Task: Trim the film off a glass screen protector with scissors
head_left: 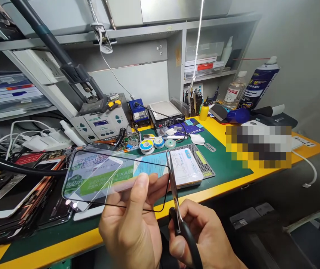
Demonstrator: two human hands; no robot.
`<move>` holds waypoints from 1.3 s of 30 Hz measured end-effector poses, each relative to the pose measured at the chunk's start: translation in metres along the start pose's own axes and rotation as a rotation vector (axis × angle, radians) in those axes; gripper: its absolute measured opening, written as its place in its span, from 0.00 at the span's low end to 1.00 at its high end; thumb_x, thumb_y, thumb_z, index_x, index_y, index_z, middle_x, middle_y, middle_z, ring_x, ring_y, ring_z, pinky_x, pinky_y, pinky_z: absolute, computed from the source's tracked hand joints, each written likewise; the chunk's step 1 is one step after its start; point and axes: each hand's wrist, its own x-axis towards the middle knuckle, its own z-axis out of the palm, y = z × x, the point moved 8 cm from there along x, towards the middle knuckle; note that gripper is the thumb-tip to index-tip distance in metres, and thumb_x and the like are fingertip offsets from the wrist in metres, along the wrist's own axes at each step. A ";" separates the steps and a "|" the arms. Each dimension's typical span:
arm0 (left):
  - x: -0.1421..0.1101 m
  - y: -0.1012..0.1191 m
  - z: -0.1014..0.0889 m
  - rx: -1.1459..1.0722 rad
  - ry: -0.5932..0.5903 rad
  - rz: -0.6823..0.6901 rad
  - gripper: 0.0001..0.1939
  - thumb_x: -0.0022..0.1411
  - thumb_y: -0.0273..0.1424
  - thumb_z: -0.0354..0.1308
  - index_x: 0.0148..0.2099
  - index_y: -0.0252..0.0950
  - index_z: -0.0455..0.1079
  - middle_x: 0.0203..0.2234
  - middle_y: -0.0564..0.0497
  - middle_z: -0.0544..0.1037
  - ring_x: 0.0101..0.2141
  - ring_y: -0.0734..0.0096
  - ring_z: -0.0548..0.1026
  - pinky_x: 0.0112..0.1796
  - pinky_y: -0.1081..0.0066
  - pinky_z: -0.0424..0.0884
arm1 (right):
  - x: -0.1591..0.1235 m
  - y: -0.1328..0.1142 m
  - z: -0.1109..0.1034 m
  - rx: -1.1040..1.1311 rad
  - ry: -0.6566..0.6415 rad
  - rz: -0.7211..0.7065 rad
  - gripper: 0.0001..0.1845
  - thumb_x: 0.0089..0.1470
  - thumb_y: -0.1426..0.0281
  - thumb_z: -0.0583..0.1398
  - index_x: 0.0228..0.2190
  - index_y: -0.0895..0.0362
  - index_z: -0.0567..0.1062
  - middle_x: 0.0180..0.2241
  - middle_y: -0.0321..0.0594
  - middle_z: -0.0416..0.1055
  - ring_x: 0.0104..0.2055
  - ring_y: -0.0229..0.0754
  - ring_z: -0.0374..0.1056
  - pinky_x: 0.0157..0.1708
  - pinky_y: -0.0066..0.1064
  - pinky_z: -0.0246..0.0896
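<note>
My left hand [130, 228] pinches a clear phone screen glass with a thin black border [104, 175], held flat above the bench with the thumb on top near its right end. My right hand [205, 239] grips black-handled scissors [177, 209]; the blades point up and are closed or nearly closed right at the glass's right edge. Under the glass lies a white phone [188, 168] on a grey perforated mat [205, 164].
A green mat on a yellow-edged bench [227, 186] carries solder reels [147, 145], a hot-air station [101, 125], a small heating plate [165, 112], a spray can [258, 87] and bottles. Stacked phone screens [14, 194] fill the left. Cables and a microscope arm [50, 48] hang above.
</note>
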 end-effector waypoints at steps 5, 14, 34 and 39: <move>-0.002 0.003 -0.002 -0.044 0.052 0.045 0.04 0.54 0.24 0.67 0.29 0.35 0.76 0.22 0.54 0.82 0.23 0.68 0.82 0.31 0.70 0.83 | -0.002 0.004 -0.003 0.031 0.008 -0.058 0.24 0.42 0.56 0.75 0.27 0.58 0.70 0.19 0.32 0.68 0.15 0.28 0.58 0.15 0.20 0.52; -0.006 0.006 0.000 -0.032 0.049 0.063 0.05 0.55 0.22 0.66 0.28 0.35 0.77 0.23 0.55 0.82 0.24 0.71 0.82 0.33 0.74 0.82 | -0.003 0.000 -0.004 0.007 -0.033 -0.109 0.26 0.44 0.52 0.74 0.29 0.58 0.71 0.21 0.35 0.71 0.16 0.28 0.60 0.16 0.20 0.52; -0.024 0.014 -0.004 0.027 0.155 0.068 0.04 0.57 0.25 0.65 0.29 0.33 0.74 0.22 0.50 0.82 0.25 0.64 0.83 0.32 0.67 0.82 | -0.008 0.004 0.000 -0.070 0.043 -0.038 0.29 0.40 0.48 0.74 0.27 0.57 0.69 0.18 0.31 0.66 0.15 0.28 0.58 0.15 0.21 0.50; -0.022 0.012 -0.002 0.033 0.161 0.059 0.04 0.57 0.25 0.65 0.30 0.33 0.74 0.22 0.50 0.82 0.26 0.62 0.83 0.32 0.66 0.83 | -0.011 -0.005 0.003 -0.128 0.071 0.021 0.32 0.39 0.44 0.72 0.27 0.57 0.69 0.20 0.32 0.66 0.17 0.29 0.59 0.16 0.22 0.53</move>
